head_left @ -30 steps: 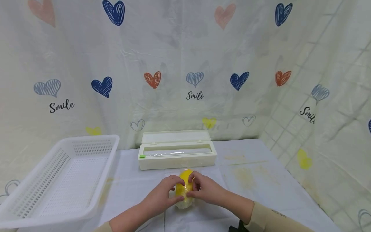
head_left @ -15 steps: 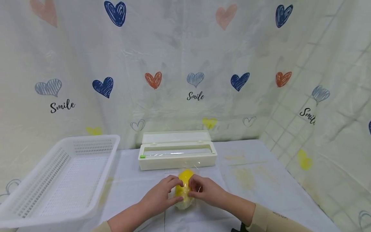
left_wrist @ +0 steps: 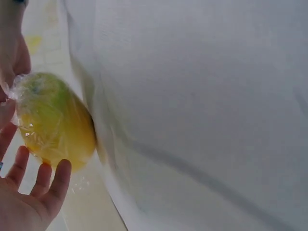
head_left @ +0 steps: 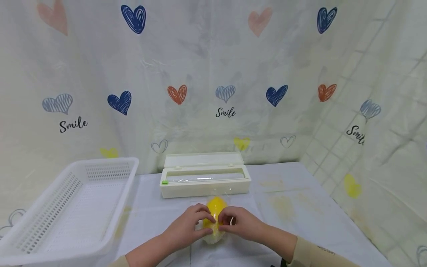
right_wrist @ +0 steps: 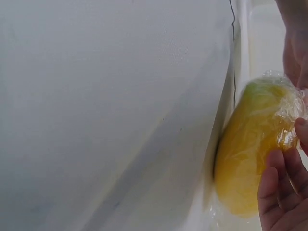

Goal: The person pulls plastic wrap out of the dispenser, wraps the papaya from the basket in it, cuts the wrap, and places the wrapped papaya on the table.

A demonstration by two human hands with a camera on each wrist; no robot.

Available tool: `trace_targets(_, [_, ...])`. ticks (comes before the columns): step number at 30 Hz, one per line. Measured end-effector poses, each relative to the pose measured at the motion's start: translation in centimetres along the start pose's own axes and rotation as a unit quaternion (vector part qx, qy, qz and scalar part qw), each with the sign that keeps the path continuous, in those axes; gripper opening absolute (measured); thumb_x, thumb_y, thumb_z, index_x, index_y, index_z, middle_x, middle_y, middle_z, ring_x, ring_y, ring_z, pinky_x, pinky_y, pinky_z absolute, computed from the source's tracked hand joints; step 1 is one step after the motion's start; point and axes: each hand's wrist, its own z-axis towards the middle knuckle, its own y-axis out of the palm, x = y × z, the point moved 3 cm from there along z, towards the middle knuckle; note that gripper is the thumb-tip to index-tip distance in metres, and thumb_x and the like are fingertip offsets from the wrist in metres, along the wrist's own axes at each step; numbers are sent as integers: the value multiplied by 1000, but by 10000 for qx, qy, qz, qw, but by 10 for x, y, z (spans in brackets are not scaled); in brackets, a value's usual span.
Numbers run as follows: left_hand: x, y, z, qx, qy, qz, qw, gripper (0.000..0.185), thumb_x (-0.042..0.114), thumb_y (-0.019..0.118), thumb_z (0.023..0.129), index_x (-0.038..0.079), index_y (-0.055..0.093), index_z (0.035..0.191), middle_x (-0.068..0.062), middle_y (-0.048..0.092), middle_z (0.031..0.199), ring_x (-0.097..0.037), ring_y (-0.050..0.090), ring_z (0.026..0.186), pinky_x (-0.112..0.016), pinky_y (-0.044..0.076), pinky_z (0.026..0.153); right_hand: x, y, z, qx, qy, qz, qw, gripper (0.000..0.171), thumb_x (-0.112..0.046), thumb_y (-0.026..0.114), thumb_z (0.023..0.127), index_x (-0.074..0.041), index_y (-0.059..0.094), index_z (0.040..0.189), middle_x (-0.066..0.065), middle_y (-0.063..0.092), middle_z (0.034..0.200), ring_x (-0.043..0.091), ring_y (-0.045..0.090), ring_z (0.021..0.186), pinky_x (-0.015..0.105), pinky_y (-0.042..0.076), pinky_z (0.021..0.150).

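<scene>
My left hand (head_left: pixel 185 231) and right hand (head_left: pixel 241 223) had drawn closer over the film-wrapped lemon (head_left: pixel 215 207), fingers curled, pinching cling film (left_wrist: pixel 21 84) tight around it; wrapping looked nearly finished.

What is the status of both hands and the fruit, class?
Left hand and right hand both grip the yellow fruit, wrapped in clear film, on the table. Film box behind, open. White basket to the left, clear of hands.
</scene>
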Motion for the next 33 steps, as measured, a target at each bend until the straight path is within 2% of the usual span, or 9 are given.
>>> trace_targets(3, [-2,1,3,-63,-350,-583,9977,17,36,77,86,35,67,100,13,50,118,-15,48,112,-30,52,85,1,0,1,-76,-115,-146,9998,7,-24,74,90,-23,68,94,-15,60,82,2,54,75,22,51,67])
trace_targets(5, [-3,2,4,-71,-479,-754,9960,19,34,79,85,35,65,98,11,49,118,-16,48,112,-31,52,84,1,1,2,-89,-153,-231,9996,6,-25,73,91,-25,68,94,-17,60,83,1,54,75,22,51,68])
trace_targets(10, [-2,2,5,-193,-515,-368,9978,22,48,75,84,39,62,99,14,47,120,-18,46,116,-41,49,91,1,-1,2,-6,-231,-347,9991,4,-24,73,91,-24,69,93,-18,60,83,1,54,75,22,51,68])
trace_targets(13, [0,3,7,-172,-521,-96,9984,23,54,73,84,41,61,98,15,47,119,-17,44,115,-41,48,91,2,0,2,24,-326,-315,9990,4,-24,73,91,-22,70,93,-18,61,83,1,54,75,22,52,68])
trace_targets(17, [1,4,7,-46,-641,1,9979,22,52,76,83,39,60,93,15,47,114,-15,45,111,-37,49,89,3,3,3,43,-417,-181,9990,5,-24,73,91,-21,70,94,-17,62,83,0,54,75,22,52,67])
trace_targets(22, [-2,3,5,-9,-818,-172,9965,23,48,78,82,36,59,89,15,46,110,-15,44,109,-36,47,86,1,6,5,66,-550,-148,9984,4,-23,73,91,-22,72,95,-17,63,84,0,54,75,21,51,66])
trace_targets(28, [-7,2,1,-155,-856,-129,9961,28,46,78,83,32,57,95,11,45,112,-16,46,108,-39,47,91,-1,7,5,-54,-729,-210,9971,6,-20,71,93,-21,73,99,-16,66,88,-1,54,75,21,52,67])
trace_targets(33, [-7,0,-5,-59,-917,-160,9956,38,44,78,83,24,52,103,7,46,113,-20,49,111,-43,46,97,2,0,2,63,-922,-89,9957,11,-18,72,92,-17,72,103,-13,65,88,0,54,75,23,54,66])
